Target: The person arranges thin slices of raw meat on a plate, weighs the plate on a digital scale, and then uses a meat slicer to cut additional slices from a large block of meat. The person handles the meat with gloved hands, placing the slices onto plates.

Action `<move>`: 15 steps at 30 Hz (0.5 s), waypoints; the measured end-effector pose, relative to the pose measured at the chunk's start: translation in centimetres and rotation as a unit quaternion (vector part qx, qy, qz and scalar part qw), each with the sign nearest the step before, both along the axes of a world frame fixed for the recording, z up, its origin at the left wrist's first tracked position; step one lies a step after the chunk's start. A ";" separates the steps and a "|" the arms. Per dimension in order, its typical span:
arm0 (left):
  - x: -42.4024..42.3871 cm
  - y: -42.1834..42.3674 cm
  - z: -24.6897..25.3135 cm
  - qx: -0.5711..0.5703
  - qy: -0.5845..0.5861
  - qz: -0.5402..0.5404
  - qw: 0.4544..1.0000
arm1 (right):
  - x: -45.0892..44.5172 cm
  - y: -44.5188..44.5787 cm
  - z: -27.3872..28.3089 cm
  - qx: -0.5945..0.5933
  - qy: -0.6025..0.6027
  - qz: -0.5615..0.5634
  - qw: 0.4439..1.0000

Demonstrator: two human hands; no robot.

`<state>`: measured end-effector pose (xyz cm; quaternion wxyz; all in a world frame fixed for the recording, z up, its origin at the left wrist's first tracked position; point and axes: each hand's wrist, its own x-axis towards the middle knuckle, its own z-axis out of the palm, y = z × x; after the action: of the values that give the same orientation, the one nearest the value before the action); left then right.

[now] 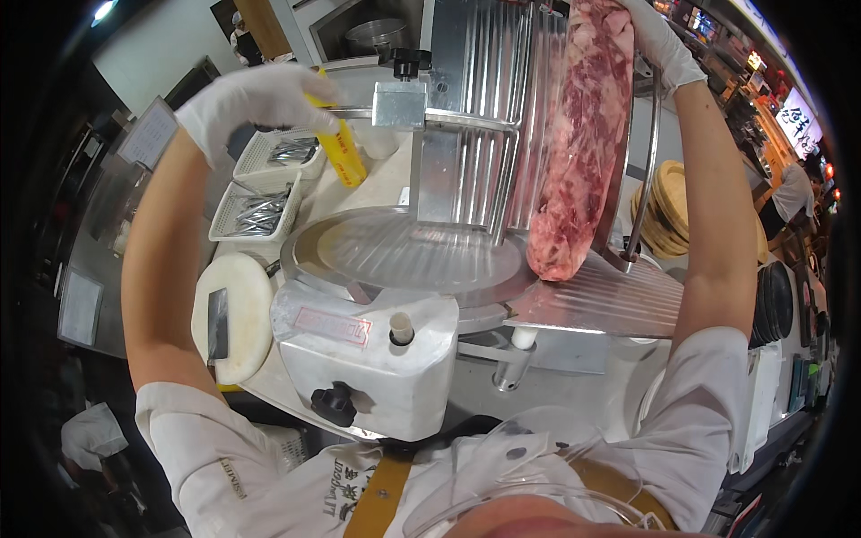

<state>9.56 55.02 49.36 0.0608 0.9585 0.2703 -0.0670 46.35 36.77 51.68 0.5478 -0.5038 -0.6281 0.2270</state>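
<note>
A long slab of marbled raw red meat (582, 141) lies lengthwise on the ribbed metal carriage of a meat slicer (366, 356). Its near end rests beside the round blade cover (417, 259). My right hand (662, 44), in a white glove, is against the meat's far right end; its fingers are mostly hidden at the top edge. My left hand (262, 101), also gloved and slightly blurred, curls at the metal rod (353, 113) left of a clamp block (399, 105). Behind its fingertips stands a tilted yellow box (343, 155) bearing writing. Its exact grip is unclear.
Two white plastic baskets of metal utensils (259, 212) stand on the left. A round white cutting board (232, 316) lies nearer, with a dark blade on it. Stacked wooden plates (662, 208) and black plates (773, 302) are at right. Other people are in the background.
</note>
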 end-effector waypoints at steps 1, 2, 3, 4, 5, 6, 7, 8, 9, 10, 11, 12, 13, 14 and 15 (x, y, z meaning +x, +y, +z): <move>-0.3 0.1 -1.2 0.029 0.008 -0.003 1.000 | -0.1 0.1 0.2 -0.005 -0.002 0.001 1.000; 0.0 0.8 -3.0 0.159 0.065 0.040 0.984 | -0.2 0.0 0.4 -0.009 -0.005 0.001 1.000; 0.4 1.4 -4.4 0.282 0.115 0.080 0.949 | -0.5 0.2 0.7 -0.012 -0.018 0.004 1.000; 0.3 1.7 -4.6 0.300 0.101 0.057 0.947 | -0.6 0.0 0.6 -0.015 -0.026 0.001 1.000; -0.7 2.4 -4.7 0.319 0.086 0.035 0.943 | -0.8 0.0 0.5 -0.017 -0.034 -0.001 0.999; -2.0 3.0 -4.8 0.335 0.070 0.013 0.939 | -1.3 0.0 0.5 -0.005 -0.038 -0.012 0.999; -3.1 3.1 -5.3 0.360 -0.030 -0.021 0.932 | -0.9 -0.2 0.6 -0.003 -0.038 -0.017 0.999; -3.6 3.4 -5.4 0.354 -0.061 -0.023 0.933 | -0.1 -0.2 0.6 0.000 -0.039 -0.021 0.999; -4.4 3.4 -5.1 0.347 -0.088 -0.020 0.934 | 0.3 0.5 0.5 0.003 -0.038 -0.020 0.999; -4.9 3.8 -5.0 0.344 -0.084 -0.007 0.935 | 0.6 0.9 0.3 0.037 -0.031 -0.057 0.997; -5.5 4.3 -4.8 0.341 -0.080 0.006 0.937 | 1.3 1.9 0.5 0.029 -0.037 -0.054 0.997; -7.0 4.1 -4.4 0.347 -0.057 0.022 0.936 | -0.5 3.1 0.5 -0.007 -0.080 -0.092 0.993; -6.5 5.3 -4.4 0.366 -0.053 0.014 0.929 | -2.3 1.9 1.7 -0.043 -0.131 -0.163 0.977; -6.8 6.1 -4.9 0.354 -0.027 0.040 0.934 | -4.3 2.5 0.9 0.002 -0.206 -0.209 0.956; -7.1 6.6 -5.0 0.346 0.000 0.065 0.936 | -3.6 4.4 0.4 -0.070 -0.219 -0.178 0.957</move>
<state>2.43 61.64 44.41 -0.2709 0.9004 0.3387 0.0347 42.75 41.17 52.07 0.3920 -0.6818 -0.6153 0.0535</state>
